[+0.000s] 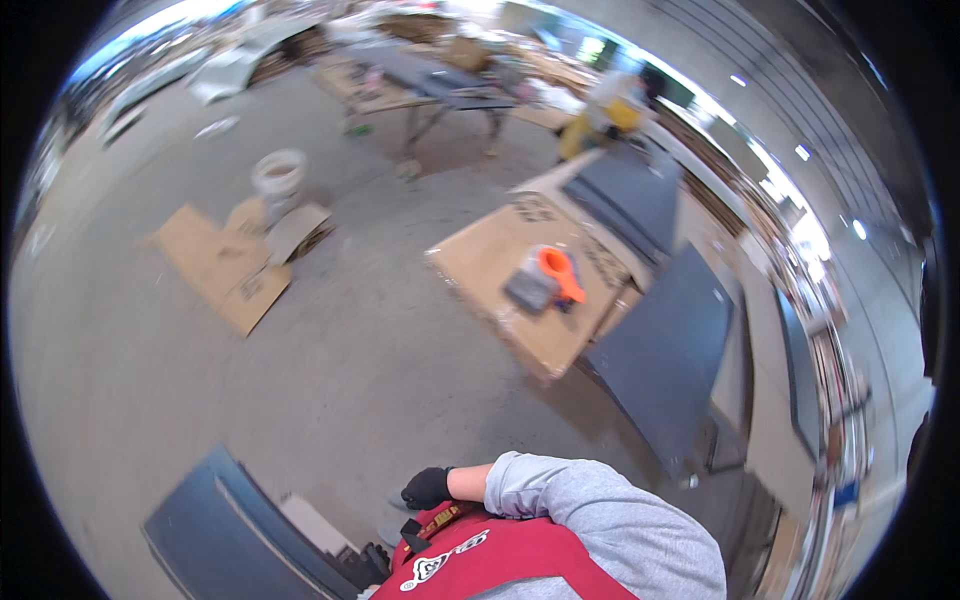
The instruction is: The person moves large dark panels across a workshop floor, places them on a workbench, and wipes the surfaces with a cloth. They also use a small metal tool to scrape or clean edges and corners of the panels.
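My right hand (pixel 427 489), in a black glove, is in front of the red apron (pixel 502 559), fingers curled, with nothing visible in it. My left hand (pixel 374 559), also gloved in black, is at the near edge of dark flat panels (pixel 232 525) at the lower left, its fingers bent against them; its palm is hidden. On a cardboard-covered stack (pixel 480 259) ahead to the right lie an orange tape dispenser (pixel 556 262) and a grey block-like object (pixel 531 291).
A dark panel (pixel 667 360) leans beside the stack. Flattened cardboard (pixel 225 274) and a white bucket (pixel 280 174) are on the floor at left. A worktable (pixel 442 86) stands farther off. Another person (pixel 611 112) is beyond more dark panels (pixel 630 195).
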Tool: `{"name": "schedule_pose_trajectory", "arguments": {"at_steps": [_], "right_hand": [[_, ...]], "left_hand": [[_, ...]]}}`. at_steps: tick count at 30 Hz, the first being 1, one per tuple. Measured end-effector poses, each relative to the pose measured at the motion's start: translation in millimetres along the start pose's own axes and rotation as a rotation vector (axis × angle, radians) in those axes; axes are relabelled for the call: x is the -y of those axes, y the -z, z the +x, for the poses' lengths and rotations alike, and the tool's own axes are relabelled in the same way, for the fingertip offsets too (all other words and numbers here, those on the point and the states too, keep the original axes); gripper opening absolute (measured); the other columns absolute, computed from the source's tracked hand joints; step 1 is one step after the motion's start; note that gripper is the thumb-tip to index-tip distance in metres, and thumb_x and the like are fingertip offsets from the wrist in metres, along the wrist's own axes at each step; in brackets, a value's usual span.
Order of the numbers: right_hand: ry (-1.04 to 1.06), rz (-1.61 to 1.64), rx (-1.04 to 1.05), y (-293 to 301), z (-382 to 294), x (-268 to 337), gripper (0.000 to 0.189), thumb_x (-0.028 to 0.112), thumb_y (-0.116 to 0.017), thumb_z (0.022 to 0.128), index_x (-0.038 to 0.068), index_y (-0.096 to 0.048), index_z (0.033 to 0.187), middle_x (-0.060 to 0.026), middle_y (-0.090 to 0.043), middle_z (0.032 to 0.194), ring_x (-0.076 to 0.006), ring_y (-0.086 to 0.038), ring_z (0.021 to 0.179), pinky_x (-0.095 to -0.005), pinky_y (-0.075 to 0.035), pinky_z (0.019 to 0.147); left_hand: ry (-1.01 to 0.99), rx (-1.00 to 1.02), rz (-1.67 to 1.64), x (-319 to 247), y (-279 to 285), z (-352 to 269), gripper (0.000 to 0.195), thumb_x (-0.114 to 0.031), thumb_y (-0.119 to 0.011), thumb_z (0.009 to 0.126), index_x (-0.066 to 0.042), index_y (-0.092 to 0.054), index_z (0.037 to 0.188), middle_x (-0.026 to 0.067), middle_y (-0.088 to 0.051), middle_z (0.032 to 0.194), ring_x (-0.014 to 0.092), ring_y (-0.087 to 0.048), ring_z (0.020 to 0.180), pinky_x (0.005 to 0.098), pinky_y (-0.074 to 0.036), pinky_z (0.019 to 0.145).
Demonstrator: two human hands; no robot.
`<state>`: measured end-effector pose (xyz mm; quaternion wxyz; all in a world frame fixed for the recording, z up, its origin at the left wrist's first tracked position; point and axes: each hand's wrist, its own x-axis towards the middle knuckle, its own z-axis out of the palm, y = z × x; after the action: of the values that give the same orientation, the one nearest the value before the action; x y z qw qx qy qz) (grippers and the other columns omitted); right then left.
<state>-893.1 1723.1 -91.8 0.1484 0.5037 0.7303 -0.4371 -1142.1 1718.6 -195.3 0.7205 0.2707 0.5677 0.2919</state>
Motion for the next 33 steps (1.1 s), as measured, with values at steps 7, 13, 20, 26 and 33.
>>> {"name": "schedule_pose_trajectory", "arguments": {"at_steps": [7, 13, 20, 26, 33], "right_hand": [[0.459, -0.232, 0.3, 14, 126, 31, 0.034, 0.036, -0.066, 0.075, 0.007, -0.071, 0.09, -0.0197, -0.069, 0.099, -0.0405, -0.066, 0.091, -0.0492, -0.053, 0.081], [0.403, -0.252, 0.148, -52, 237, 15, 0.032, 0.031, -0.049, 0.095, 0.007, -0.067, 0.104, -0.0176, -0.069, 0.099, -0.0379, -0.064, 0.094, -0.0459, -0.051, 0.083], [0.188, -0.025, 0.428, -125, 342, 35, 0.038, 0.037, -0.05, 0.096, 0.007, -0.065, 0.113, -0.0076, -0.07, 0.093, -0.0169, -0.063, 0.08, -0.0317, -0.049, 0.076], [-0.428, 0.96, 0.305, -199, 400, 69, 0.043, 0.038, -0.047, 0.099, 0.011, -0.051, 0.132, -0.0069, -0.063, 0.115, -0.0202, -0.061, 0.098, -0.0367, -0.051, 0.082], [-0.307, 1.303, 0.501, -233, 388, 73, 0.029, 0.03, -0.05, 0.1, 0.023, -0.053, 0.129, 0.0031, -0.057, 0.126, -0.018, -0.054, 0.118, -0.0408, -0.047, 0.098]], "left_hand": [[-0.066, -0.612, -0.279, 75, 106, -130, 0.034, -0.036, -0.056, 0.097, -0.004, -0.066, 0.103, 0.0086, -0.068, 0.093, 0.021, -0.064, 0.086, 0.0357, -0.052, 0.082], [0.068, -1.003, -0.819, 174, 67, -154, 0.035, -0.038, -0.055, 0.098, -0.005, -0.066, 0.097, 0.0074, -0.068, 0.087, 0.02, -0.065, 0.079, 0.0335, -0.053, 0.077], [0.08, -1.103, -1.371, 262, 51, -60, 0.035, -0.038, -0.054, 0.097, -0.007, -0.058, 0.112, 0.0139, -0.068, 0.098, 0.025, -0.066, 0.092, 0.0367, -0.055, 0.079], [-0.79, -1.147, -2.361, 252, 103, -15, 0.045, -0.04, -0.055, 0.091, -0.008, -0.062, 0.121, 0.0151, -0.063, 0.124, 0.036, -0.06, 0.114, 0.0541, -0.048, 0.099], [-0.763, -1.237, -2.207, 260, 121, -7, 0.055, -0.05, -0.053, 0.09, -0.008, -0.059, 0.125, 0.0142, -0.059, 0.131, 0.036, -0.052, 0.125, 0.0546, -0.038, 0.108]]}}
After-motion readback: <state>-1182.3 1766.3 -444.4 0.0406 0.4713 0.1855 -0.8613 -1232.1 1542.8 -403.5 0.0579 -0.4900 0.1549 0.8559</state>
